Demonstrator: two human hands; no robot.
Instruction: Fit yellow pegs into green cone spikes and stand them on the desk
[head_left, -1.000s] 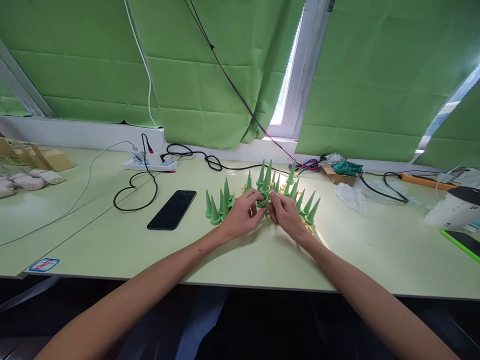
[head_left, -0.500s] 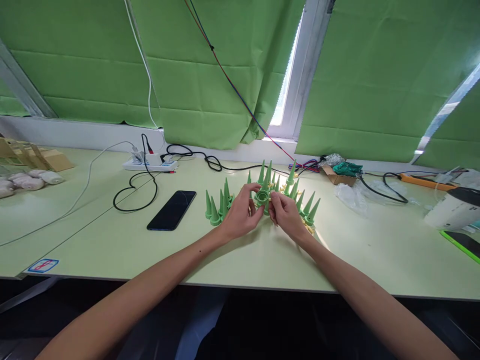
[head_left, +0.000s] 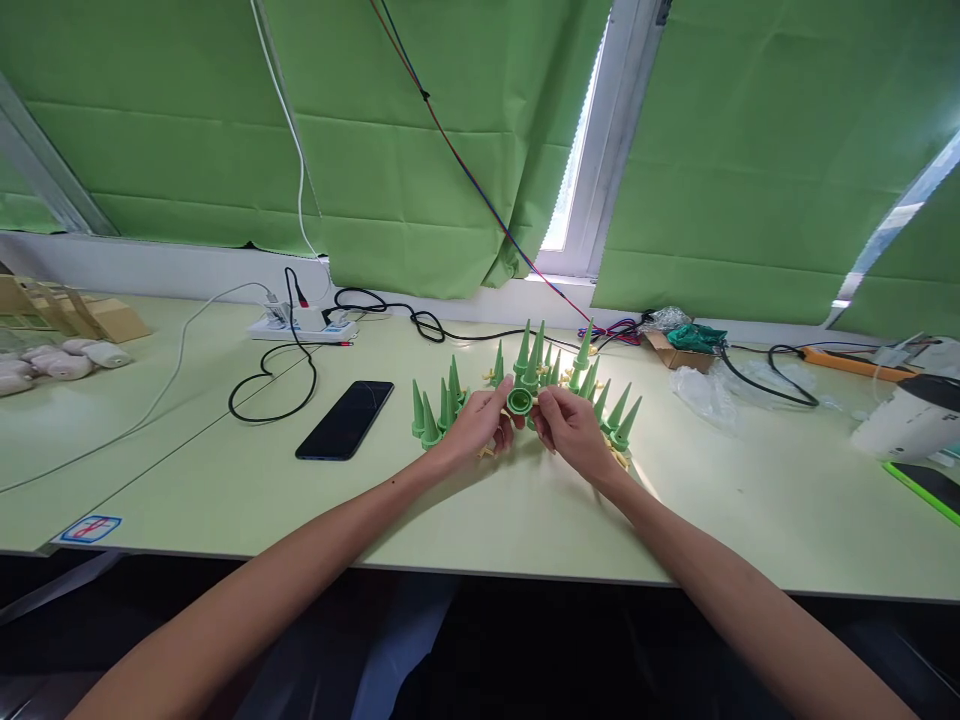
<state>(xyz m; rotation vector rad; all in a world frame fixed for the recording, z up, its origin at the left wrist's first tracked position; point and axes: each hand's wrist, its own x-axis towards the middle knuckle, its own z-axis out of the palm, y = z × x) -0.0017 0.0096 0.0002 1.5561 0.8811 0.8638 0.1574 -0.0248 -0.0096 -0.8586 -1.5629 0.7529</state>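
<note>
Between my hands is a green cone piece [head_left: 519, 402], its round hollow end facing me. My left hand [head_left: 484, 422] grips it from the left, thumb along its rim. The closed fingers of my right hand [head_left: 568, 420] pinch at its right edge, on something too small to make out. Several green cones stand upright around my hands, among them a group on the left [head_left: 430, 425] and another on the right [head_left: 621, 425]. Small yellow pieces [head_left: 618, 455] lie beside my right wrist, and one yellow piece [head_left: 487, 453] shows just below my left hand.
A black phone [head_left: 345, 420] lies on the table [head_left: 480, 520] to the left. Behind it are a power strip [head_left: 300, 325] and black cables. At the right are clear plastic bags [head_left: 705, 397], a small cardboard box [head_left: 679, 355], a white cup [head_left: 904, 420] and a green-edged phone [head_left: 926, 487].
My left hand has shifted its grip, its thumb now up against the cone piece. The piece has moved slightly left and down, and a yellow piece has come into view below my left hand.
</note>
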